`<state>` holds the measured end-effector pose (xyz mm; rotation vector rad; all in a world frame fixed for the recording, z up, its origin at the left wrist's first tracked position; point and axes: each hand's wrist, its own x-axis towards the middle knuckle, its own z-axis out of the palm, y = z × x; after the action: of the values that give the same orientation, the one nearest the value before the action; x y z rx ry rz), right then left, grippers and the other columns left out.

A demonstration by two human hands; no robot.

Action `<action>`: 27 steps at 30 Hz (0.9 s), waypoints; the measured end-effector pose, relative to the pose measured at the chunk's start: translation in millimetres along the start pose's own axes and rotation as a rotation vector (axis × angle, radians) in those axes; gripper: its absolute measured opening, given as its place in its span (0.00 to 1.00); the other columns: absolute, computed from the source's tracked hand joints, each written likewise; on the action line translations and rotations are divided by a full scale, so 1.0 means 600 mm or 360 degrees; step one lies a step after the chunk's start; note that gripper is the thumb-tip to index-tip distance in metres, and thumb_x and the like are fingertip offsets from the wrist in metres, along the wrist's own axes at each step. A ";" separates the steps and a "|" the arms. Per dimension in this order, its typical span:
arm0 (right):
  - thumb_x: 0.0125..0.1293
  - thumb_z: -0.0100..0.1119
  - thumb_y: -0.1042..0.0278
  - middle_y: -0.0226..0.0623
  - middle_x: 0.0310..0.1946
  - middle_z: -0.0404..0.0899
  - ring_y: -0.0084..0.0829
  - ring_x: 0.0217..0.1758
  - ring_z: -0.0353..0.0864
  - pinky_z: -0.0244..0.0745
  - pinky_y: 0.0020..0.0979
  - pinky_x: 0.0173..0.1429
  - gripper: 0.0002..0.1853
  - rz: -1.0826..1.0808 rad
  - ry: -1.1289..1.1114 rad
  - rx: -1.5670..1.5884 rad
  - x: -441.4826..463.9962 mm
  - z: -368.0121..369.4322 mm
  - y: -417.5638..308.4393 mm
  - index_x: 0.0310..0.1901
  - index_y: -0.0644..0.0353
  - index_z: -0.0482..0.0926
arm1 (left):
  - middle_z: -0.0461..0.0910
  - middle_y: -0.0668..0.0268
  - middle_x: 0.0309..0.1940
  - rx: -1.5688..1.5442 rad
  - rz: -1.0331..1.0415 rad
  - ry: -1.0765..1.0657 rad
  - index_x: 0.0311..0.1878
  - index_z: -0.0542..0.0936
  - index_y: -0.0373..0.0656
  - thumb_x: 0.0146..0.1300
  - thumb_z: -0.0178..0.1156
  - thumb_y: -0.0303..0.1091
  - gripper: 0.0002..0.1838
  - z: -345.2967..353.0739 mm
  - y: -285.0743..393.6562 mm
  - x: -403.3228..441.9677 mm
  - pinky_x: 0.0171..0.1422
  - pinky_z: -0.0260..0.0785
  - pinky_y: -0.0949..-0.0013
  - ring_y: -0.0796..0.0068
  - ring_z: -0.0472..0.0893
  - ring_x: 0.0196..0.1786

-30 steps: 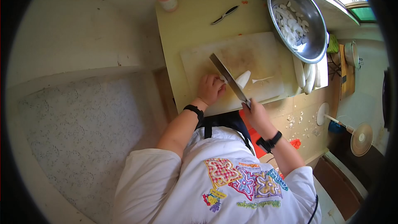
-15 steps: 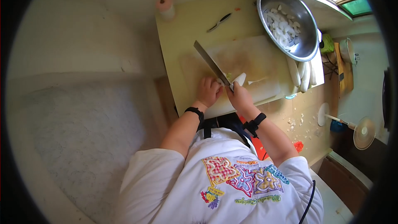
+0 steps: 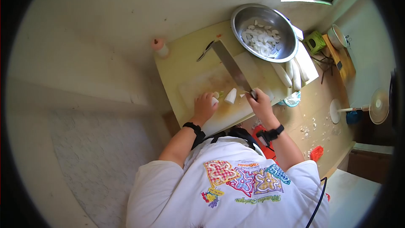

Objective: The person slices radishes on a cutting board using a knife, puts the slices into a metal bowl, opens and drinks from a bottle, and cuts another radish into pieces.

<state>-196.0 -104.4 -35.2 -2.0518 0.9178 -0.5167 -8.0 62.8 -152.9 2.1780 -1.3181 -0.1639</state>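
Observation:
My right hand (image 3: 261, 103) grips the handle of a large cleaver (image 3: 231, 65), its blade raised over the cutting board and pointing up-left. On the left part of the white cutting board (image 3: 198, 84), my left hand (image 3: 205, 104) has its fingers curled round a white vegetable piece (image 3: 214, 101). A small greenish end piece (image 3: 220, 94) lies by the fingertips. Another white chunk (image 3: 230, 96) rests between the two hands, with a small white sliver (image 3: 242, 96) to its right.
A steel basin (image 3: 291, 38) with many white slices stands at the back right. Several long peeled vegetables (image 3: 296, 75) lie beside it. A peeler (image 3: 205, 51) and a pink-topped bottle (image 3: 160, 48) are at the back left. A fan (image 3: 378, 106) stands right.
The cleaver has moved right and away from my left hand, off the vegetable. The piece in my left hand and the chunk now lie apart. The camera view has shifted and turned.

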 end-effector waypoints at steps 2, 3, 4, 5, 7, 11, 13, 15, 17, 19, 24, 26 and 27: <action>0.64 0.67 0.58 0.48 0.20 0.74 0.43 0.22 0.71 0.67 0.38 0.30 0.17 0.0149 0.0060 -0.0135 -0.033 -0.035 0.020 0.33 0.65 0.76 | 0.77 0.59 0.53 0.0114 -0.0285 -0.0282 0.54 0.77 0.48 0.57 0.66 0.45 0.23 -0.008 0.009 0.023 0.55 0.68 0.46 0.56 0.77 0.57; 0.64 0.67 0.58 0.48 0.20 0.74 0.43 0.22 0.71 0.67 0.38 0.30 0.17 0.0157 0.0078 -0.0133 -0.051 -0.049 0.035 0.33 0.65 0.76 | 0.77 0.59 0.53 0.0116 -0.0266 -0.0288 0.54 0.77 0.48 0.57 0.66 0.45 0.23 -0.008 0.010 0.037 0.55 0.68 0.46 0.56 0.77 0.57; 0.63 0.67 0.58 0.48 0.20 0.74 0.44 0.22 0.72 0.68 0.39 0.30 0.17 0.0245 0.0070 -0.0146 -0.071 -0.061 0.051 0.33 0.65 0.76 | 0.78 0.59 0.54 0.0210 -0.0372 -0.0364 0.56 0.78 0.49 0.58 0.65 0.46 0.24 -0.007 0.010 0.051 0.57 0.68 0.46 0.56 0.77 0.58; 0.63 0.67 0.58 0.49 0.20 0.75 0.45 0.23 0.72 0.68 0.40 0.30 0.16 0.0335 0.0061 -0.0161 -0.091 -0.072 0.068 0.33 0.65 0.77 | 0.78 0.60 0.55 0.0303 -0.0479 -0.0442 0.58 0.78 0.49 0.59 0.64 0.48 0.25 -0.005 0.011 0.061 0.58 0.68 0.45 0.57 0.77 0.58; 0.63 0.67 0.59 0.50 0.21 0.75 0.47 0.24 0.74 0.69 0.41 0.31 0.16 0.0368 0.0093 -0.0234 -0.127 -0.087 0.109 0.34 0.65 0.78 | 0.79 0.59 0.53 0.0261 -0.0419 -0.0448 0.56 0.80 0.49 0.58 0.65 0.47 0.24 0.008 0.004 0.072 0.59 0.70 0.48 0.56 0.78 0.57; 0.61 0.66 0.60 0.52 0.23 0.77 0.52 0.27 0.78 0.71 0.44 0.34 0.14 0.0538 0.0119 -0.0376 -0.184 -0.119 0.149 0.34 0.65 0.79 | 0.81 0.57 0.50 0.0283 -0.0402 -0.0588 0.53 0.82 0.48 0.54 0.67 0.46 0.24 0.029 -0.005 0.090 0.60 0.73 0.53 0.55 0.80 0.55; 0.60 0.65 0.62 0.51 0.24 0.78 0.51 0.28 0.78 0.72 0.43 0.34 0.13 0.0522 0.0155 -0.0346 -0.205 -0.127 0.190 0.34 0.65 0.78 | 0.81 0.58 0.51 0.0267 -0.0473 -0.0678 0.54 0.82 0.49 0.54 0.67 0.45 0.23 0.022 0.004 0.104 0.61 0.72 0.53 0.56 0.79 0.56; 0.61 0.68 0.62 0.46 0.18 0.70 0.37 0.21 0.69 0.66 0.37 0.29 0.16 0.0558 0.0253 -0.0263 -0.213 -0.138 0.210 0.30 0.67 0.76 | 0.80 0.60 0.53 0.0264 -0.0565 -0.0772 0.54 0.82 0.50 0.54 0.67 0.44 0.23 0.016 0.014 0.106 0.61 0.72 0.53 0.56 0.79 0.58; 0.62 0.68 0.62 0.46 0.19 0.71 0.39 0.21 0.69 0.66 0.37 0.29 0.16 0.0599 0.0225 -0.0232 -0.213 -0.157 0.224 0.30 0.67 0.76 | 0.80 0.57 0.52 0.0167 -0.0691 -0.0704 0.51 0.82 0.48 0.52 0.67 0.41 0.22 0.014 0.022 0.110 0.58 0.74 0.56 0.53 0.80 0.54; 0.62 0.68 0.61 0.47 0.19 0.72 0.41 0.22 0.69 0.67 0.37 0.30 0.16 0.0640 0.0213 -0.0217 -0.207 -0.179 0.244 0.30 0.66 0.76 | 0.80 0.56 0.51 0.0089 -0.0671 -0.0487 0.49 0.81 0.46 0.53 0.67 0.39 0.20 0.000 0.056 0.120 0.55 0.75 0.55 0.52 0.80 0.52; 0.62 0.66 0.59 0.51 0.23 0.76 0.49 0.25 0.75 0.70 0.41 0.32 0.16 0.0569 0.0107 -0.0295 -0.177 -0.232 0.275 0.31 0.65 0.76 | 0.77 0.52 0.46 -0.0209 -0.0256 -0.0118 0.44 0.77 0.42 0.54 0.63 0.32 0.14 0.066 0.095 0.135 0.50 0.74 0.52 0.47 0.79 0.47; 0.61 0.64 0.60 0.52 0.25 0.79 0.52 0.30 0.78 0.72 0.45 0.36 0.14 0.0547 0.0000 -0.0352 -0.156 -0.248 0.286 0.32 0.64 0.77 | 0.75 0.50 0.45 -0.0352 -0.0057 -0.0376 0.44 0.75 0.40 0.54 0.60 0.28 0.13 0.091 0.145 0.140 0.50 0.73 0.50 0.45 0.78 0.47; 0.60 0.63 0.60 0.53 0.28 0.81 0.56 0.34 0.81 0.75 0.49 0.40 0.13 0.0533 -0.0101 -0.0419 -0.145 -0.256 0.290 0.34 0.63 0.78 | 0.75 0.50 0.45 -0.0347 -0.0067 -0.0371 0.44 0.75 0.40 0.54 0.60 0.28 0.13 0.100 0.169 0.143 0.50 0.73 0.50 0.45 0.78 0.47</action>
<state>-423.6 -187.8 -89.0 -2.0696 1.3156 -0.1557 -66.6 -69.3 -132.0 2.0478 -1.3102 -0.5662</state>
